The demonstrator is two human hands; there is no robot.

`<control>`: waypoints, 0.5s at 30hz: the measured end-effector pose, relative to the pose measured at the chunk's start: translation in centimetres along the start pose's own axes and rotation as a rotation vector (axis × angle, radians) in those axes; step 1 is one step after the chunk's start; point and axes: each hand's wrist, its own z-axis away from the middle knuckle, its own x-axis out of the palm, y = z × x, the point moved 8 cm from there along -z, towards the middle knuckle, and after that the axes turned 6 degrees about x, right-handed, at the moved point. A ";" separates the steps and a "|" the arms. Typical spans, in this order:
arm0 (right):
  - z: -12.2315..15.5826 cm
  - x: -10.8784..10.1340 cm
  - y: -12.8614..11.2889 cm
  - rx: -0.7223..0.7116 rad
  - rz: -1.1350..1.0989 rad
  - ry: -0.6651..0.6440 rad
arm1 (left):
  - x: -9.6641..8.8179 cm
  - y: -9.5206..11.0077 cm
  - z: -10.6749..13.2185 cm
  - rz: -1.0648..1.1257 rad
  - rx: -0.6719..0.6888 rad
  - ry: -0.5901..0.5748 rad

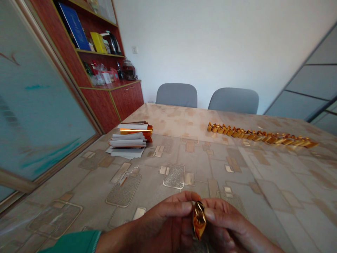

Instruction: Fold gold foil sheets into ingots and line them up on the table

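Close above the beige patterned tabletop [200, 165], the left hand [163, 218] and right hand [226, 225] curl inward, nearly closed, pinching a folded gold-foil piece [199, 220] between them. Farther ahead runs a long row of folded gold-foil shapes [260, 136]; ahead-left sits a stack of white-backed foil sheets [129, 140].

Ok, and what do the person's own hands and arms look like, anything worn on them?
The left hand and right hand are bare, without gloves, and no ring or watch shows. A green sleeve covers the left arm further up; no sleeve shows on the right arm.
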 end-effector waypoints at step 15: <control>-0.7 -0.5 0.9 -0.004 0.128 0.092 | -1.8 0.7 0.0 -0.390 0.045 0.346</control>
